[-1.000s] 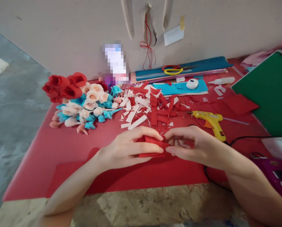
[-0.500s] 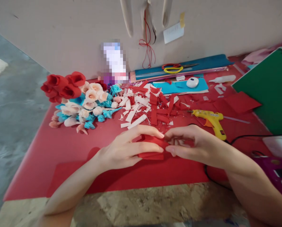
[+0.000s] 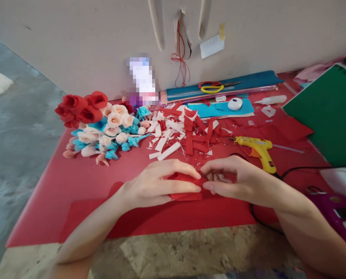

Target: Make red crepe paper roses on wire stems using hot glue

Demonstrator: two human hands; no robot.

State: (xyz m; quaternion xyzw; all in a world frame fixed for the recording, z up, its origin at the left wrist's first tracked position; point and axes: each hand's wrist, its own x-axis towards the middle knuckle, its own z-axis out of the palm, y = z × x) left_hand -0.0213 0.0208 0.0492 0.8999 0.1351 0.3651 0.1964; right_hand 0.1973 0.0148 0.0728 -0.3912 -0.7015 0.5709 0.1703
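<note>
Near the table's front, my left hand (image 3: 152, 182) holds a folded piece of red paper (image 3: 187, 195) under its fingers. My right hand (image 3: 233, 178) meets the paper's right edge, its thumb and index finger closed on it. Beyond the hands lies a heap of red and white paper scraps (image 3: 170, 145). A yellow glue gun (image 3: 258, 149) lies just past my right hand. Red, cream and blue paper flowers (image 3: 115, 119) are bunched at the left.
Scissors (image 3: 212, 87) lie on blue paper at the wall. An earbud case (image 3: 235, 103) sits on light-blue strips. A green board (image 3: 329, 116) stands right. A black cable (image 3: 306, 167) runs behind my right forearm. A phone (image 3: 144, 79) leans on the wall.
The view has shifted slightly. Both hands stay at the red paper, with only small finger movement; the paper's upper part now sits a little differently between them.
</note>
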